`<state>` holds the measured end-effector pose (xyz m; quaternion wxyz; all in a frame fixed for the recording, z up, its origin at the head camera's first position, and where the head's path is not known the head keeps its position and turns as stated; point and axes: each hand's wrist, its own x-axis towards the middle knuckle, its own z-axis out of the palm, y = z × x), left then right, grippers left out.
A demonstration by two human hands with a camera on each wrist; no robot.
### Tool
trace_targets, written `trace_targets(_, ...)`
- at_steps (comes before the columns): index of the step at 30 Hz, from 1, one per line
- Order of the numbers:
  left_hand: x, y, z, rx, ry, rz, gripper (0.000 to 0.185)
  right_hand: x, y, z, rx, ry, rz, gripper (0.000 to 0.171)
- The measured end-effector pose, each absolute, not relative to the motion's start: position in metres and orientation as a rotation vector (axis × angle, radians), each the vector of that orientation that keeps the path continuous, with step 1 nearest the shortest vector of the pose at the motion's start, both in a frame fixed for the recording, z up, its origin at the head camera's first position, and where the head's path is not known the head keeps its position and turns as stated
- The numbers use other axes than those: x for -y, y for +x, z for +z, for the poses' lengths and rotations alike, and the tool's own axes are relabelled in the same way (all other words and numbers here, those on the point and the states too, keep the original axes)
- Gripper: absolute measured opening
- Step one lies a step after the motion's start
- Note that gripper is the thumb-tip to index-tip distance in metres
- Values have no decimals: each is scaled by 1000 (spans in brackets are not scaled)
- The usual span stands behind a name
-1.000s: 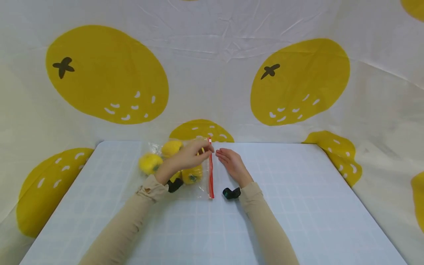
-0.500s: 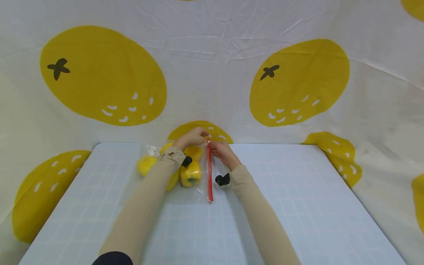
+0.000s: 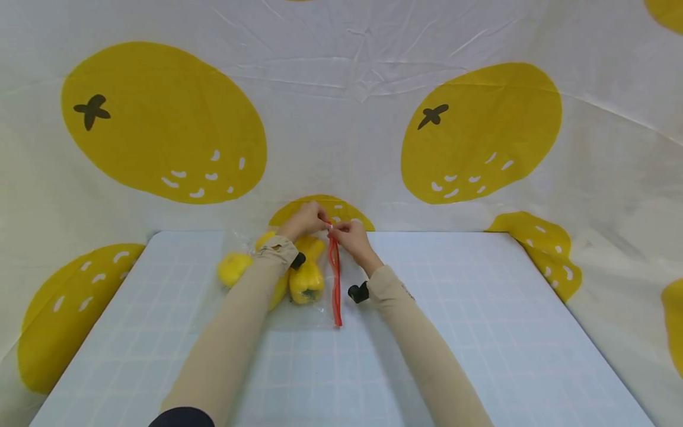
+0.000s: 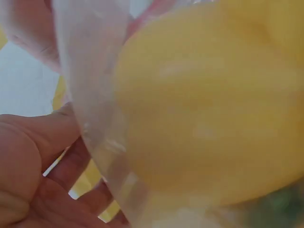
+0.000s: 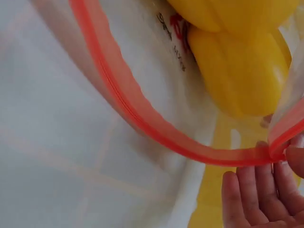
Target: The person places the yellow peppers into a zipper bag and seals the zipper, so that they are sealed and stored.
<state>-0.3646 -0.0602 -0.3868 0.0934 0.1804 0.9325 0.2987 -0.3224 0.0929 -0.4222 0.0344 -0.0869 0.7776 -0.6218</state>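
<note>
We are seeing a clear bag (image 3: 299, 296) of yellow peppers (image 3: 306, 279) lying at the far middle of the table (image 3: 480, 332). Both the left hand (image 3: 304, 220) and right hand (image 3: 344, 236) are pinching its red zip strip (image 3: 336, 284) at 12 o'clock.

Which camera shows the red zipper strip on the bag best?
The head view: it shows the whole red zipper strip, pinched at its far end by the left hand and right hand. The right wrist view shows a close curved piece; the left wrist view barely shows it.
</note>
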Motion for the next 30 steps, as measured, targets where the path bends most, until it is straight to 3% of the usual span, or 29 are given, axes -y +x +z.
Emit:
trace_targets(14, 66, -345, -360, -2926, 717, 906, 15, -82, -327, -403, -2829, -372, -1549, 20)
trace_targets(30, 63, -342, -366, -3021, 652, 997, 17, -83, -324, -411, -2380, -258, -1999, 23)
